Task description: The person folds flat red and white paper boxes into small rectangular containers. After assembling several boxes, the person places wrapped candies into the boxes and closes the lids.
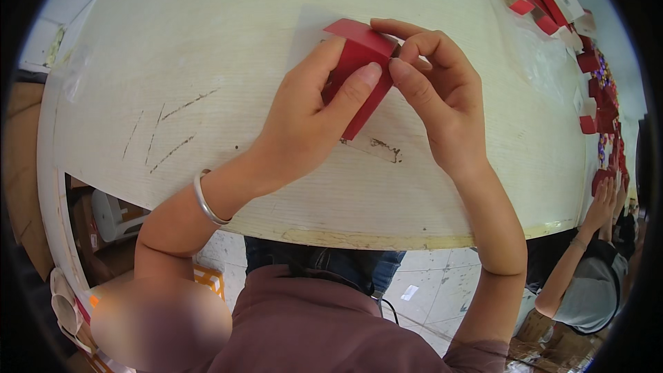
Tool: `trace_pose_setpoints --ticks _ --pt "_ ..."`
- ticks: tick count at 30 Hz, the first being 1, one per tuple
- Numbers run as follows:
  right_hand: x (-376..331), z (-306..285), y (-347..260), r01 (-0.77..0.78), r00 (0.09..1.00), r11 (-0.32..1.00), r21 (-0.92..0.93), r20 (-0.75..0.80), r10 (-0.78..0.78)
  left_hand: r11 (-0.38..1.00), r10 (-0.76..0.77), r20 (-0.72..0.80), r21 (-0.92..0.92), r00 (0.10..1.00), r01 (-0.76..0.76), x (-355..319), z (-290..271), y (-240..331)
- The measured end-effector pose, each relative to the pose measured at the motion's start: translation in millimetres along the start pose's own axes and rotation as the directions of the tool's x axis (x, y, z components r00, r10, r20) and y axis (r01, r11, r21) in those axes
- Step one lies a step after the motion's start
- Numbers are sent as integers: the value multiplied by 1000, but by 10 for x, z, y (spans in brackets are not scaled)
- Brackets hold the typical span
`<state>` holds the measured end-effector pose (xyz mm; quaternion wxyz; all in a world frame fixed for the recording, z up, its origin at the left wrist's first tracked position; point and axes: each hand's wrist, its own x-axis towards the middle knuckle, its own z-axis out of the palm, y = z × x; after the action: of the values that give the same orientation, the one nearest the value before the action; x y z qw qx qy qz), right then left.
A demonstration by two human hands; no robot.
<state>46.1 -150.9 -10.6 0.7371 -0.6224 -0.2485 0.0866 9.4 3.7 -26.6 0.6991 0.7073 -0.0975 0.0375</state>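
Above the pale table (228,48) I hold a small red cardboard box (366,107), tilted, with a flap standing out at its top end. My left hand (304,110) is wrapped round the box, thumb lying along its near face. At the box's upper right edge, my right hand (442,90) has its fingers curled, with the thumb and fingertips pinching the edge by the flap. What lies inside the box does not show. A silver bangle (201,197) sits on my left wrist.
Several red and white boxes (542,0) are piled at the far right, with clear plastic film (545,62) beside them. Along the right edge a co-worker (587,290) has their hands near more red boxes and small colourful pieces (603,72). Dark scuff marks line the tabletop.
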Motion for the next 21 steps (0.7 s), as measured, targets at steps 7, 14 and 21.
trace_pose_setpoints --ticks 7,14,21 --pt "36 -109 -67 -9 994 1000 -8 108 10 986 125 -28 118 992 -121 -3 4 -14" --pt "116 -252 11 85 971 995 44 219 -92 996 -16 100 94 995 6 -16 -66 93" --pt "48 -105 -45 51 996 997 -57 73 -47 995 -79 97 73 992 72 -64 -42 148"
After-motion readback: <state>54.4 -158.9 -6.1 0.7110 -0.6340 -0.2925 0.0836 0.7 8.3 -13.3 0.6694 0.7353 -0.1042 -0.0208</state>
